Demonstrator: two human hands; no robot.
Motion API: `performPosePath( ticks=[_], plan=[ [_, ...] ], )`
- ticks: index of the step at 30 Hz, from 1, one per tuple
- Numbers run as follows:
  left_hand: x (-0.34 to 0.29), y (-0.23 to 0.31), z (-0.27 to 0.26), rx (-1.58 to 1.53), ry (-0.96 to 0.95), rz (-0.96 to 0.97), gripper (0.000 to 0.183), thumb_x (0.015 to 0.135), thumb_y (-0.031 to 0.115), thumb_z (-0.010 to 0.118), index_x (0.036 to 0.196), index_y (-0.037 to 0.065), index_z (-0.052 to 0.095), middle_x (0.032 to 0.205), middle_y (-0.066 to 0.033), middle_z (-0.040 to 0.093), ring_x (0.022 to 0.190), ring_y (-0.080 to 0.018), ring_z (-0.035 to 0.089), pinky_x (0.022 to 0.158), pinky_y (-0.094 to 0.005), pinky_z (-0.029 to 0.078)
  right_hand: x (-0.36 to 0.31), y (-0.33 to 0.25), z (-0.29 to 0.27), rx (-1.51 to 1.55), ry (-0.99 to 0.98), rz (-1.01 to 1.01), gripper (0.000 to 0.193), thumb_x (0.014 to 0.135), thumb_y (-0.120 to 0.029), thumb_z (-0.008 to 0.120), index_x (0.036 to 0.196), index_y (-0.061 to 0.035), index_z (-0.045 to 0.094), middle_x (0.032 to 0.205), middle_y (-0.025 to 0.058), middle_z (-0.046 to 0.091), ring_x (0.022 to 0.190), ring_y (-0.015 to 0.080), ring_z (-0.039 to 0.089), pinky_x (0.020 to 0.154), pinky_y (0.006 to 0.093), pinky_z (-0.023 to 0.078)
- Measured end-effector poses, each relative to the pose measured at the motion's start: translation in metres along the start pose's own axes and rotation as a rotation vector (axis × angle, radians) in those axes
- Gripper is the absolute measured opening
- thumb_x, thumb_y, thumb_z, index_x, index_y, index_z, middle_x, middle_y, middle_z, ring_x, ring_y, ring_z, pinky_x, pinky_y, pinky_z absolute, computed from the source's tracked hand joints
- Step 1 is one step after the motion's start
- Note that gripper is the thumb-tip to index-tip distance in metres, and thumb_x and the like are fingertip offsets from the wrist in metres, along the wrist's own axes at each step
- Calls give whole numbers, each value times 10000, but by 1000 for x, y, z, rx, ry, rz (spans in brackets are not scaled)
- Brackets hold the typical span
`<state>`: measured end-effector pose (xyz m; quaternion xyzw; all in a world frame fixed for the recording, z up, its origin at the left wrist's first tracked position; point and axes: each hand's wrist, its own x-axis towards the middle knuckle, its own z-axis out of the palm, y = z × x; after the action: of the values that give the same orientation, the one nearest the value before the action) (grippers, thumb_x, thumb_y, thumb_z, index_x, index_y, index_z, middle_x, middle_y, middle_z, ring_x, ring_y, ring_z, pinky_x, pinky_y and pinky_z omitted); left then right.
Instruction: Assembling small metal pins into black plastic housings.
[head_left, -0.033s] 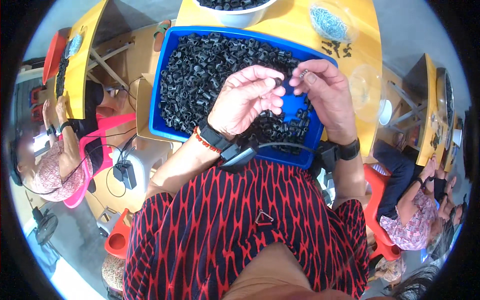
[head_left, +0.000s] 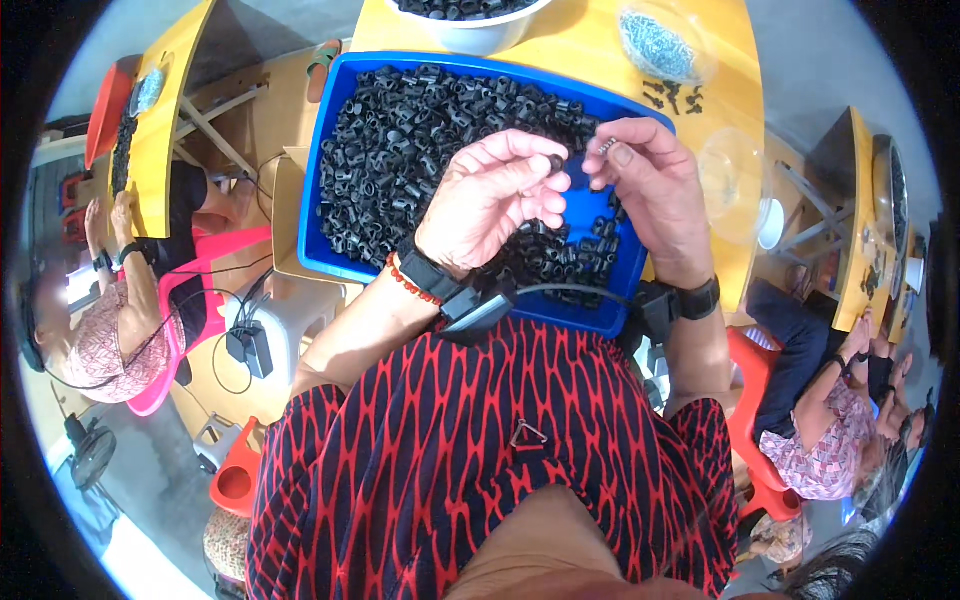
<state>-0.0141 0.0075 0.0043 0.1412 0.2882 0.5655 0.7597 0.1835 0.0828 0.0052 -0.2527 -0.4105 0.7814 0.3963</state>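
Over a blue plastic bin (head_left: 312,200) heaped with loose black plastic fittings (head_left: 400,150), the left hand (head_left: 490,195) pinches one small dark fitting (head_left: 556,163) and the right hand (head_left: 660,190) pinches a metal coil spring (head_left: 607,146), the pair apart and unjoined, with many fittings seemingly left.

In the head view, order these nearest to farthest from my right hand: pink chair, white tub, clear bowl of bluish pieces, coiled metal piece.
1. Coiled metal piece, gripped in your right hand.
2. Clear bowl of bluish pieces, beyond the hand.
3. White tub, top edge, left of bowl.
4. Pink chair, far left.
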Motion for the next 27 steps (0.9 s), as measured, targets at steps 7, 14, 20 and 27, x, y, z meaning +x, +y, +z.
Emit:
performPosePath(
  ticks=[7, 14, 20, 27],
  plan=[
    [0, 0, 0, 6, -7, -3, 208, 958, 69, 559, 1131, -37, 602, 905, -163, 685, 723, -218, 691, 668, -357, 606, 0, -1, 2, -44, 15, 13, 199, 913, -31, 636, 1109, 3, 653, 952, 87, 690, 826, 145, 658, 710, 252, 529],
    [2, -1, 1, 6, -1, 3, 204, 960, 66, 555, 1129, -36, 607, 909, -163, 683, 728, -226, 691, 671, -358, 607, 0, 1, 4, -100, 24, -25, 187, 905, -21, 645, 1090, 1, 661, 969, 99, 696, 835, 150, 667, 716, 266, 542],
    [4, -1, 0, 16, -14, 20, 205, 962, 69, 555, 1128, -35, 613, 909, -164, 686, 739, -229, 690, 674, -351, 607, 1, 0, 7, -81, 17, -44, 176, 919, -33, 631, 1090, 4, 645, 1004, 127, 706, 847, 169, 680, 732, 275, 554],
    [4, -1, -1, 16, -14, 10, 204, 960, 71, 560, 1125, -36, 615, 917, -165, 689, 734, -228, 691, 673, -349, 607, 1, 0, 5, -38, 7, -15, 172, 932, -48, 619, 1094, 11, 632, 1012, 149, 705, 853, 182, 685, 747, 284, 560]
  ],
)
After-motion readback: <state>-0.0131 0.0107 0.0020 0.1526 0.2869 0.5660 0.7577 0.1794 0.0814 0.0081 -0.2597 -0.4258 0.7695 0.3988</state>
